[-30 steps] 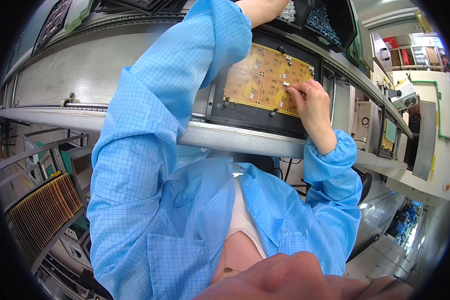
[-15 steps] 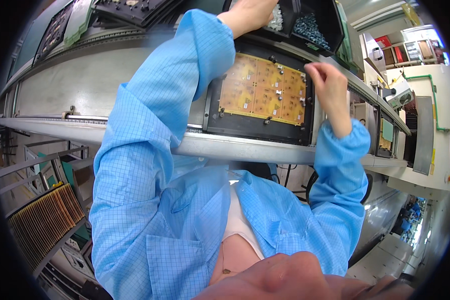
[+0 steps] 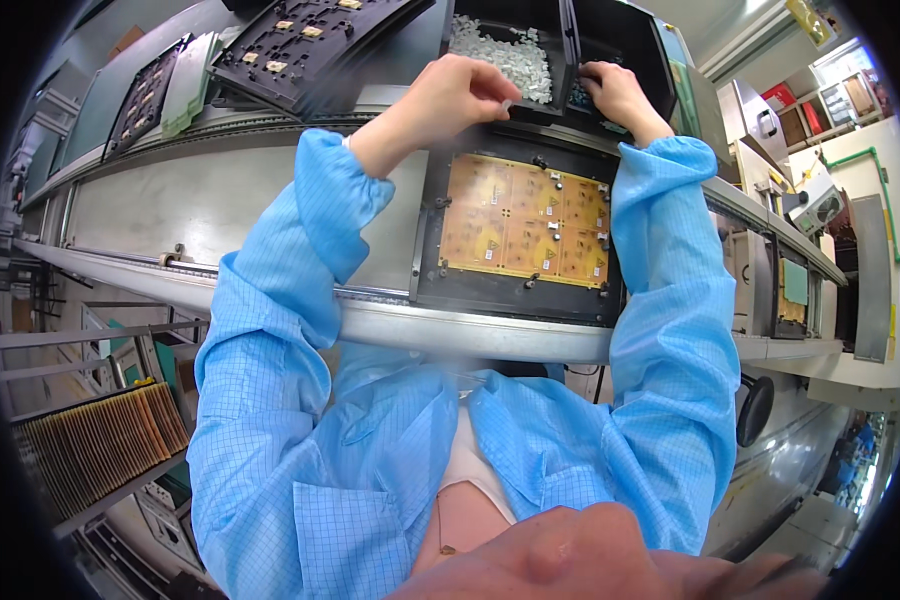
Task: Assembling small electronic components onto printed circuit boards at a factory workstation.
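My left hand [image 3: 448,100] is just in front of a black bin of white parts [image 3: 522,65], thumb and fingers pinched on a small white connector [image 3: 506,105]. My right hand [image 3: 622,98] reaches into the neighbouring black bin [image 3: 625,35]. Its fingertips are bent down among small blue-grey parts [image 3: 580,95], and what they hold, if anything, is hidden. Below both hands a yellow-brown circuit board panel [image 3: 525,220] lies in a black carrier [image 3: 490,290], held by black clips round its edge. Several small white parts stand on the board's right half.
The carrier sits on a metal conveyor with a front rail [image 3: 470,328]. Black trays [image 3: 315,50] with pale parts lean at the back left, beside green sheets [image 3: 188,85]. A rack of upright boards [image 3: 100,445] stands at lower left. Another carrier with a board [image 3: 792,285] is at right.
My left hand has drawn back from the white-parts bin with a small white connector. My right hand has moved from beside the board up into the blue-grey parts bin.
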### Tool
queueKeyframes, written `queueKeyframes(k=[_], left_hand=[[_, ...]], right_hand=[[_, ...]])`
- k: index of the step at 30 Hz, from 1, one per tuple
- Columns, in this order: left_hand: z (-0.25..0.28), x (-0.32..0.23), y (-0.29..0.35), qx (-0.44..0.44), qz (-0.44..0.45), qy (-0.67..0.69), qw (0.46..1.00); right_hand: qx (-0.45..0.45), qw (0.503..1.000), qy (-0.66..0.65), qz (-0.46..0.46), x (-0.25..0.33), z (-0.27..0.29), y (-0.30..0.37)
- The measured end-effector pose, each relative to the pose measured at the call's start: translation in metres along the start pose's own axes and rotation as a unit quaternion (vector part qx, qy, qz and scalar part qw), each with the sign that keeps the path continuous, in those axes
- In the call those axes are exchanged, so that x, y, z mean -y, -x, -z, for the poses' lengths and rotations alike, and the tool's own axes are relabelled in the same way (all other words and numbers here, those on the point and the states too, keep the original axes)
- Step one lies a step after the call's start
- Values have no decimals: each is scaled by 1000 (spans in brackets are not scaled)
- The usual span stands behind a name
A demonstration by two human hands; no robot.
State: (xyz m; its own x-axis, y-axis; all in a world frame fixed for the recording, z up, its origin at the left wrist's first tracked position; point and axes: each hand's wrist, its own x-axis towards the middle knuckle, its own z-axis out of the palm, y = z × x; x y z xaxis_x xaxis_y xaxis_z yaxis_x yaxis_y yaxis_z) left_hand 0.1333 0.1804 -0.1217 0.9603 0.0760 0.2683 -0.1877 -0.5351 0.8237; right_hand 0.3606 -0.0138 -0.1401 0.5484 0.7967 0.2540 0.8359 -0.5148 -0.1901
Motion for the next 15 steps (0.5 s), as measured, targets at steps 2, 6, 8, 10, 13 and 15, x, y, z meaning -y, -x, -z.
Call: queueKeyframes(k=[2, 6, 8, 10, 13, 15], left_hand=[[2, -9, 14, 40, 43, 97, 994], [0, -16, 28, 49, 60, 134, 988], [-3, -22, 30, 61, 69, 127, 988], [-7, -24, 29, 78, 78, 122, 986], [-16, -24, 25, 90, 105, 149, 979], [-24, -17, 22, 97, 87, 146, 981]], right_hand=[[-1, 1000, 27, 4, -2, 5, 3], [-31, 998, 63, 1, 7, 17, 14], [-68, 995, 67, -5, 0, 16, 16], [-96, 993, 73, 13, -4, 20, 19], [-166, 982, 73, 57, -10, 21, 26], [-174, 979, -106, 22, -7, 24, 36]])
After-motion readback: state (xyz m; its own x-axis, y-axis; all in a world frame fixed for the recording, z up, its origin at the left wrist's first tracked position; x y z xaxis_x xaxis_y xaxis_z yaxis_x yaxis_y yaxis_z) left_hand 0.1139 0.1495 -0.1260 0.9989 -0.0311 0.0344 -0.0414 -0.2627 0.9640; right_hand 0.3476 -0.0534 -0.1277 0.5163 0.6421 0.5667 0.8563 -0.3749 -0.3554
